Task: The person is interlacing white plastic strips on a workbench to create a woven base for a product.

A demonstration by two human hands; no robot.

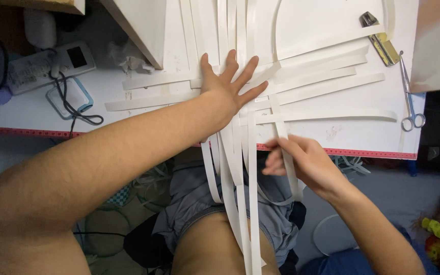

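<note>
The table (36, 109) carries a woven lattice of paper strips (311, 84), its long ends hanging over the near edge onto my lap. My left hand (227, 84) lies flat, fingers spread, pressing the crossing. My right hand (301, 160) pinches one hanging strip (283, 133) just below the edge. I judge the strips light, limp and easily creased; best gripped near the weave. Scissors (409, 97) lie well apart.

White paper strips (260, 86) cover the middle of the table (36, 109). Right of the strips, scissors (409, 97) and a metal clip (381, 43) block the edge. Left of the strips, a cabled device (52, 63) crowds the surface; bare table lies between.
</note>
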